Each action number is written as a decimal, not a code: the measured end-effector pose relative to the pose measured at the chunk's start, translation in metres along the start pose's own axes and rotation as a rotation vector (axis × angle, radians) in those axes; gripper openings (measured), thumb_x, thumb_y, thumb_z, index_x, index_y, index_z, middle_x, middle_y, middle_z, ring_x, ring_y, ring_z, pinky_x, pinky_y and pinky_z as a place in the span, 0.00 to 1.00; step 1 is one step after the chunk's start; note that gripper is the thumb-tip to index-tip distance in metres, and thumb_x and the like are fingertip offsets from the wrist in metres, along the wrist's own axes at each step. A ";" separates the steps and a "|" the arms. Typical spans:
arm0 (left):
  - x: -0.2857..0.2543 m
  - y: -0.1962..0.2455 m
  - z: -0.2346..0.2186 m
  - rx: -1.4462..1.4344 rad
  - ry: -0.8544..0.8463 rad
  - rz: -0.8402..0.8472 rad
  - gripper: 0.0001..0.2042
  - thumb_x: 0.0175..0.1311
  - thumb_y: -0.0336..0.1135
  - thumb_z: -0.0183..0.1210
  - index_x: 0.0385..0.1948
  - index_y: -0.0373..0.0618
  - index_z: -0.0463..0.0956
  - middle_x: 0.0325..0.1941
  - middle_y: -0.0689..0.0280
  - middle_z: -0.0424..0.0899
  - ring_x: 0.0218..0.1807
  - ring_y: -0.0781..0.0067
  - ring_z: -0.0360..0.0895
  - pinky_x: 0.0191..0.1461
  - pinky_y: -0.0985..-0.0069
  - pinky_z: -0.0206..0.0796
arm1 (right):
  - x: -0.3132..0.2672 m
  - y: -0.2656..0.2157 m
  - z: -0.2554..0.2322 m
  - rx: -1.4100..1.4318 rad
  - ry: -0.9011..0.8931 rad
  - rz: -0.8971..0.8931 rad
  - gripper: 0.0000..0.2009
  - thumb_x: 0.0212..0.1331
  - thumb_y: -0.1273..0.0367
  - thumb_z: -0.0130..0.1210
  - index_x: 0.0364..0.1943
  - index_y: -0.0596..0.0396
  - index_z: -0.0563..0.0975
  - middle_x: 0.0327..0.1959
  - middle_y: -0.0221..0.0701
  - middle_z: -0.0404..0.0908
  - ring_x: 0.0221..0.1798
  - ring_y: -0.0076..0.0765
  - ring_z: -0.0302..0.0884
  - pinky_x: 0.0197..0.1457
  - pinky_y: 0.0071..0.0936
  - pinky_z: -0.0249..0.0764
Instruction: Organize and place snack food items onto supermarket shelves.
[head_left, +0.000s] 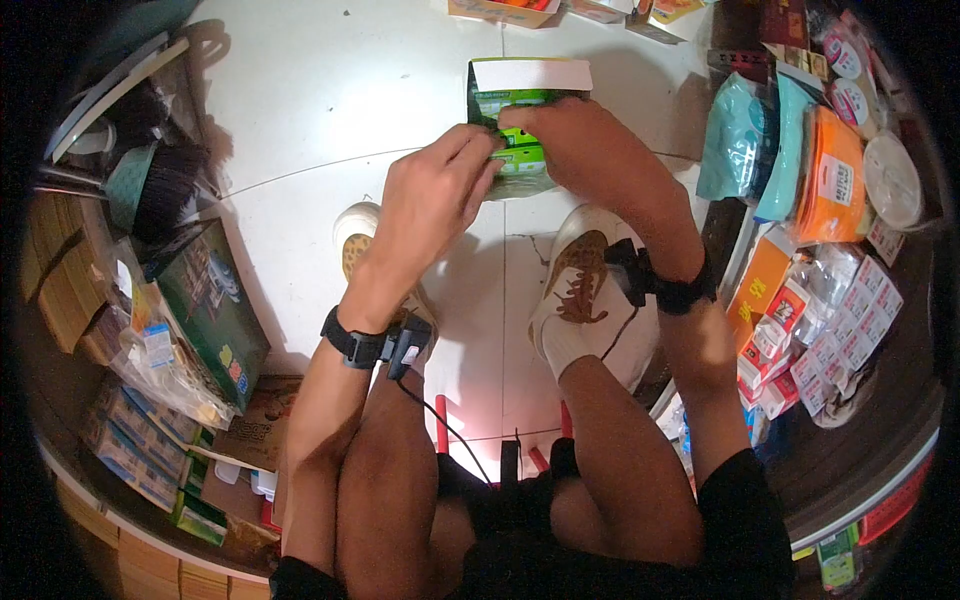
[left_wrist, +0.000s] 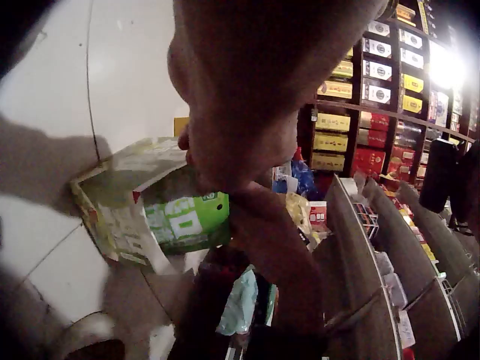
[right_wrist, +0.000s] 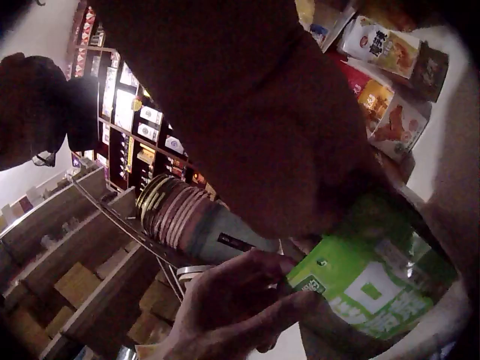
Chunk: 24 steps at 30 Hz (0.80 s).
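In the head view an open carton (head_left: 530,75) with a raised white flap stands on the floor beyond the shoes. Bright green packets (head_left: 520,158) with white lettering lie in it. My left hand (head_left: 435,185) reaches in from the left, and in the right wrist view its thumb and finger pinch the corner of a green packet (right_wrist: 367,289). From the right, my right hand (head_left: 585,145) bends over the same packet with curled fingers at its edge. The left wrist view shows the carton's printed side (left_wrist: 124,199) and a green packet (left_wrist: 187,221) at its opening.
Packaged goods, among them an orange packet (head_left: 832,175), crowd the right side. A dark brush (head_left: 170,190) and a green box (head_left: 208,305) stand on the left. Open boxes of goods (head_left: 505,10) sit at the far edge. Both shoes (head_left: 580,265) flank the near floor.
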<state>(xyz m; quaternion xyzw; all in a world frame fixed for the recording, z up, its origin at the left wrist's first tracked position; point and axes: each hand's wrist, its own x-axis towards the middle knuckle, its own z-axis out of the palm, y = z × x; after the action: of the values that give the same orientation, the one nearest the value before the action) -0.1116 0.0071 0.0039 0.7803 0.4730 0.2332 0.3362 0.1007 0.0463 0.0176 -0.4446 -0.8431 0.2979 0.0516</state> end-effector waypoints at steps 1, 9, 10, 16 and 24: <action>0.001 0.001 -0.001 0.000 0.001 -0.001 0.08 0.65 0.29 0.64 0.44 0.41 0.80 0.45 0.56 0.85 0.34 0.53 0.84 0.37 0.62 0.78 | 0.001 -0.001 -0.002 0.000 0.000 -0.001 0.08 0.64 0.69 0.55 0.45 0.52 0.80 0.35 0.47 0.86 0.41 0.58 0.87 0.46 0.51 0.82; 0.004 0.008 -0.001 -0.047 0.064 -0.134 0.11 0.67 0.30 0.66 0.48 0.43 0.80 0.32 0.54 0.85 0.23 0.57 0.80 0.31 0.63 0.72 | 0.001 -0.007 0.002 -0.151 0.390 0.028 0.13 0.59 0.74 0.57 0.49 0.58 0.80 0.47 0.42 0.83 0.47 0.53 0.84 0.49 0.46 0.83; 0.004 0.007 0.000 -0.047 0.064 -0.133 0.11 0.67 0.30 0.66 0.48 0.43 0.80 0.32 0.54 0.85 0.23 0.57 0.80 0.31 0.63 0.72 | 0.001 -0.008 0.003 -0.151 0.390 0.028 0.13 0.59 0.74 0.57 0.49 0.58 0.80 0.47 0.42 0.83 0.47 0.53 0.84 0.49 0.46 0.83; 0.002 0.002 0.002 -0.020 0.059 -0.075 0.12 0.67 0.30 0.66 0.50 0.44 0.81 0.33 0.53 0.85 0.23 0.58 0.79 0.31 0.65 0.73 | -0.001 -0.010 0.001 -0.188 0.362 0.016 0.14 0.54 0.73 0.59 0.46 0.56 0.81 0.47 0.39 0.83 0.51 0.49 0.82 0.53 0.41 0.82; 0.002 0.001 0.002 -0.025 0.082 -0.052 0.11 0.67 0.29 0.65 0.49 0.43 0.82 0.33 0.54 0.85 0.23 0.59 0.78 0.31 0.66 0.73 | 0.002 -0.008 0.005 -0.194 0.434 -0.038 0.09 0.54 0.74 0.58 0.40 0.57 0.80 0.45 0.39 0.82 0.49 0.48 0.81 0.51 0.42 0.81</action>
<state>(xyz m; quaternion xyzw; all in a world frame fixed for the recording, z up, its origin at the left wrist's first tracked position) -0.1088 0.0082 0.0038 0.7533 0.5035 0.2619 0.3323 0.0918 0.0418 0.0174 -0.4851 -0.8453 0.1119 0.1942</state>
